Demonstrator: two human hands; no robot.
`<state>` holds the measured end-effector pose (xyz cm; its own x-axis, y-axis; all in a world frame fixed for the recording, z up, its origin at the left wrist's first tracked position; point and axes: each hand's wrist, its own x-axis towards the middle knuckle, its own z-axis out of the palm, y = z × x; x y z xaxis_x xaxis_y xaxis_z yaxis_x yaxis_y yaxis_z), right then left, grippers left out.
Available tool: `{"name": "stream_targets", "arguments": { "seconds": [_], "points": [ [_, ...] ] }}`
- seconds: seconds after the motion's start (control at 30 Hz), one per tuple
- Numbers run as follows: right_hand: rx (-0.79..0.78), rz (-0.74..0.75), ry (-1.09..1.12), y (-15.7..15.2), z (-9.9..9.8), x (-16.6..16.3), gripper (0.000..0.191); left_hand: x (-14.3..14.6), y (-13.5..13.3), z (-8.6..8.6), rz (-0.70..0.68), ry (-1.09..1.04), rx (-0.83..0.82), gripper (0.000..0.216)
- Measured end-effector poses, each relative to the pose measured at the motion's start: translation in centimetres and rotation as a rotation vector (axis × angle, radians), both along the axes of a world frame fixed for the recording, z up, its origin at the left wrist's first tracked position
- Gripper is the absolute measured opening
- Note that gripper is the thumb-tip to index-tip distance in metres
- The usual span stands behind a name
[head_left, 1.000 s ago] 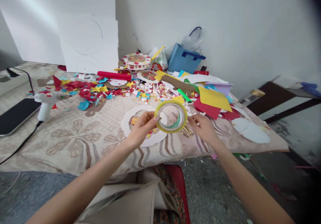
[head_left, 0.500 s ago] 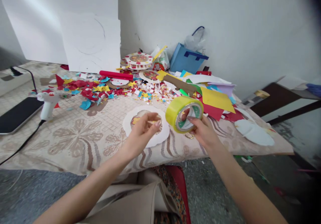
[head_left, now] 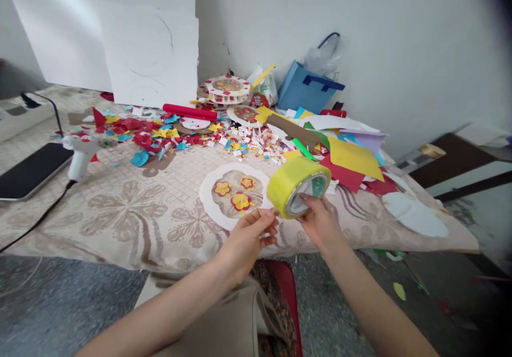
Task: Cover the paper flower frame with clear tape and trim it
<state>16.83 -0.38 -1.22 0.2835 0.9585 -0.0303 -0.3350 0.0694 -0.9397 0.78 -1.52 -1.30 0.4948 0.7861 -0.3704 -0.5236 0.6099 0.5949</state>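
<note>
My right hand (head_left: 320, 221) grips a roll of clear yellowish packing tape (head_left: 286, 186), thumb inside the cardboard core and fingers mostly hidden behind it. The roll is held above the table, tilted towards me. At its lower left edge my left hand (head_left: 252, 240) is closed in a pinch, thumb tip against index finger. Whether a tape end lies between those fingertips is too small to make out. Beneath and to the left lies a white scalloped paper ring (head_left: 208, 200) with a see-through middle, bearing yellow and red paper flowers (head_left: 241, 201).
A white glue gun (head_left: 82, 154) and a dark phone-like slab (head_left: 34, 170) are at the left. Paper scraps (head_left: 148, 133) and a red roll (head_left: 190, 112) lie behind. Coloured sheets (head_left: 354, 157), a blue bag (head_left: 308, 88) and stacked paper discs (head_left: 227, 88) are farther back.
My left hand has moved right and nearer to me, from over the paper ring to the tape roll's edge, uncovering the flowers. The roll has tilted slightly in my right hand.
</note>
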Motion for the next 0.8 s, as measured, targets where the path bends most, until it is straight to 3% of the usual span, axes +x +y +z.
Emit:
{"name": "stream_targets", "arguments": {
  "seconds": [0.2,0.37,0.47,0.7,0.8],
  "points": [
    [-0.007,0.006,-0.039,-0.6,-0.1,0.4,0.023,-0.5,-0.3,0.0,0.04,0.052,0.092,0.02],
    [0.028,0.063,-0.276,-1.2,-0.3,2.2,0.036,-2.2,-0.8,-0.2,0.063,0.223,0.223,0.012],
    [0.125,0.071,-0.569,-1.2,0.2,4.5,0.04,-4.5,-1.0,-0.4,0.092,0.338,0.271,0.015],
    [0.282,0.033,-1.635,-1.5,3.6,7.9,0.037,-10.9,-2.3,-1.3,0.08,0.594,0.341,0.022],
    [0.387,0.09,-1.787,-0.4,4.3,8.0,0.031,-11.9,-2.3,-1.4,0.065,0.67,0.392,0.022]
  ]
}}
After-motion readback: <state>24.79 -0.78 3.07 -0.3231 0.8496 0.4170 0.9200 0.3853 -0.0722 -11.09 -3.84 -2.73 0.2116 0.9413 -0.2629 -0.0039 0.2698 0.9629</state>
